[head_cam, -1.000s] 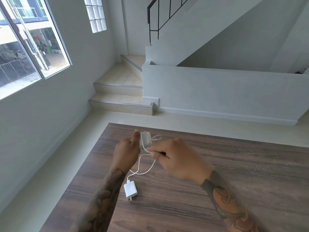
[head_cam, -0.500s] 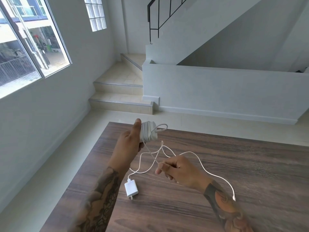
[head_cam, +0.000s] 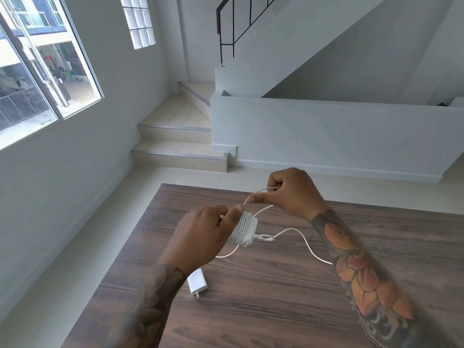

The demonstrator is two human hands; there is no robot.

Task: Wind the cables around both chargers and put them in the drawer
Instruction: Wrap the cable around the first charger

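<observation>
Charger, partly wound: you hold it above the middle of the table, its white body ringed by several close turns of cable. Your left hand is closed around the charger's left end, thumb laid along the top of the coil. Your right hand is farther from you and slightly to the right, pinching the cable between thumb and forefinger so that a short taut run leads down to the coil.

Change over the last half second: your right hand was low and near you, with a long slack loop trailing to the right across the table; it has now risen beyond the charger and taken up much of that slack. This reads as another turn being laid on. A free tail still curves down from the coil and passes behind your right forearm, so winding of this charger is judged unfinished.

Second charger: it lies flat on the table, near you and left of the held one, prongs pointing toward you. A thin white line runs along the table just beyond it, under your left hand; whether this is its own cable cannot be told. It appears unwound.

No drawer is visible. Beyond the table lie a pale tiled floor and steps.
</observation>
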